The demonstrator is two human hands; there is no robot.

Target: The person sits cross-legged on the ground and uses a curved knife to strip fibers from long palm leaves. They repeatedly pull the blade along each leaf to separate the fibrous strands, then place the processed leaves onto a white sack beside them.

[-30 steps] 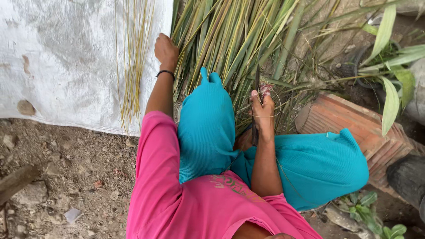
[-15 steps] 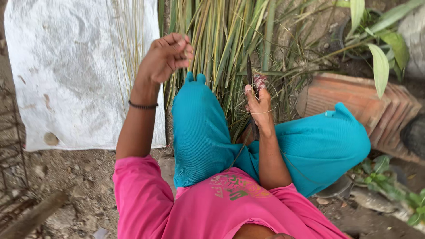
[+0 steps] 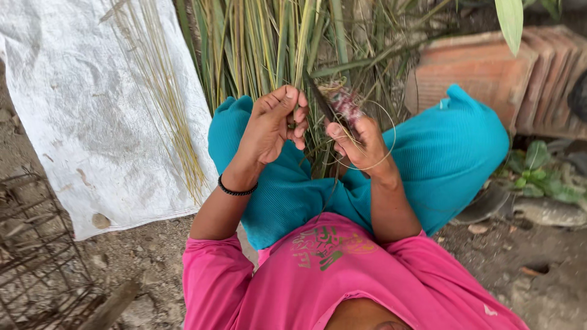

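Seated on the ground, the left hand (image 3: 275, 125) pinches a green leaf strip (image 3: 304, 43); the right hand (image 3: 361, 143) grips a wrapped-handle knife (image 3: 333, 104).

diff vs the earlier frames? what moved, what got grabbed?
Left hand came back from the green leaf pile toward the right hand, its fingers now curled on a leaf strip. Right hand stayed put, still gripping the wrapped-handle knife. White sack unchanged.

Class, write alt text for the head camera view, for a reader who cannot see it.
A seated person's left hand pinches a long green leaf strip while the right hand holds a dark blade. Thin stripped fibres lie on a white sack to the left.
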